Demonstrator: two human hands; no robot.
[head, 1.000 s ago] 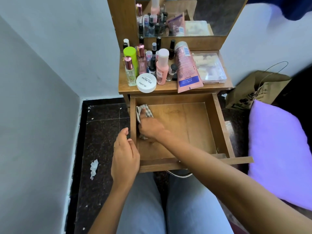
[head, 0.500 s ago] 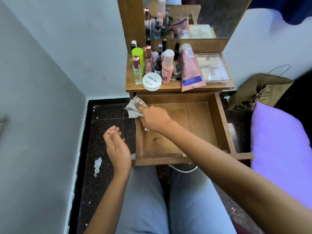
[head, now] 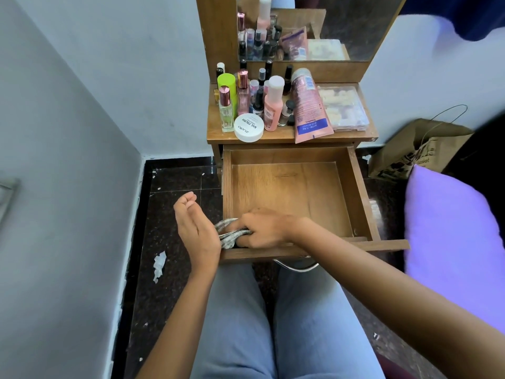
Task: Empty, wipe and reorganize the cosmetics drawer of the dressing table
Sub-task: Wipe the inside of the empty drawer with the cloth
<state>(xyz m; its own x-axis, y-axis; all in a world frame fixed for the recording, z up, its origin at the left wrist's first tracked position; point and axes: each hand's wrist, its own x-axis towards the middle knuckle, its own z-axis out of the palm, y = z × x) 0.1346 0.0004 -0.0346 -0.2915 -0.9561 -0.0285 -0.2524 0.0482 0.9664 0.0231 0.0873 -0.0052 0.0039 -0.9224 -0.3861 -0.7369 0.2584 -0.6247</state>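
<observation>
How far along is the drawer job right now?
Done: the drawer is emptied, cosmetics standing on the tabletop. In hand: the right hand grips the cloth at the drawer's front left corner, wiping; the left hand is open beside it. Left: putting the cosmetics back in order.

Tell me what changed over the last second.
The right hand, gripping the cloth, swept from the back left of the drawer to its front left corner. The left hand let go of the drawer front and hovers open beside the cloth. Drawer stays open, cosmetics untouched on top.
</observation>
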